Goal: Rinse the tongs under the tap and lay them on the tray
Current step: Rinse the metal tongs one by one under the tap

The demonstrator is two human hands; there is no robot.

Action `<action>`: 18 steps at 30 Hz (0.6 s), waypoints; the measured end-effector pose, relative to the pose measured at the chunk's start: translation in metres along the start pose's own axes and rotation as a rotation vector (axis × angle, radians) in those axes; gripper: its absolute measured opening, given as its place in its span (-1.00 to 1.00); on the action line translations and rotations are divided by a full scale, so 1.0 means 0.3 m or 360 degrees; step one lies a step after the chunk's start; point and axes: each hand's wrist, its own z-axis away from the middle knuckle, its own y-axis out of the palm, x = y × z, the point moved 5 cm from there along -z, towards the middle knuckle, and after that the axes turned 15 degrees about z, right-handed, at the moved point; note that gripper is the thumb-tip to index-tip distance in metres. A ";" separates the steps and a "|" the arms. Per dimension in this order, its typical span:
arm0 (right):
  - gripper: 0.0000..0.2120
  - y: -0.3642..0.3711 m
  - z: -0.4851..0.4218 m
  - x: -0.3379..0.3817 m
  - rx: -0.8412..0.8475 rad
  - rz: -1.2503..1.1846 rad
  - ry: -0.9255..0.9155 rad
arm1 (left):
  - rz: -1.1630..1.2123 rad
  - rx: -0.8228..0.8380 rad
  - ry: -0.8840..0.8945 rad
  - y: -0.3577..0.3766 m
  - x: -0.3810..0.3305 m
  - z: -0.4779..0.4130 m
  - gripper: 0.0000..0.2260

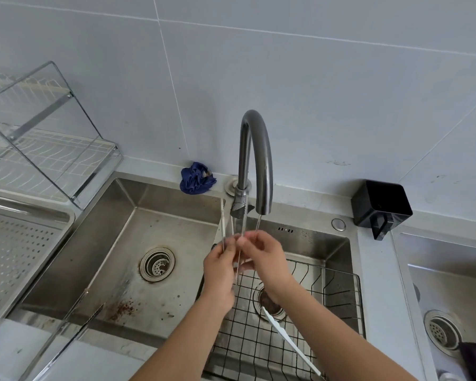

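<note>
Thin steel tongs (222,224) stand upright over the divider between the two sink basins, just left of the tap (254,160). My left hand (217,268) grips them around the middle from the left. Pinching the same arms from the right is my right hand (263,257), fingertips meeting the left hand's. A thin stream of water (257,222) falls from the spout onto my right fingers. The perforated steel tray (25,243) sits on the counter at the far left.
A second long metal utensil (74,331) lies across the left basin's front edge. A white utensil (286,339) rests on the wire rack (341,298) in the right basin. Also in view: dish rack (39,138), blue cloth (197,177), black holder (382,207), third sink (445,298).
</note>
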 end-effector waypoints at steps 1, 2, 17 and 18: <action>-0.91 0.020 0.022 -0.012 0.0144 0.0024 -0.0021 | 0.0036 -0.0022 -0.0028 0.003 -0.015 -0.017 -0.83; -0.91 0.035 0.041 -0.024 0.0273 0.0031 -0.0021 | 0.0044 -0.0035 -0.0055 0.004 -0.027 -0.033 -0.81; -0.78 -0.071 0.127 -0.102 0.0061 0.0005 0.0330 | -0.0031 0.0179 -0.0162 0.086 -0.002 -0.053 -0.80; -0.78 -0.073 0.119 -0.095 0.0016 0.0112 0.0310 | -0.0053 0.0199 -0.0180 0.089 0.003 -0.047 -0.81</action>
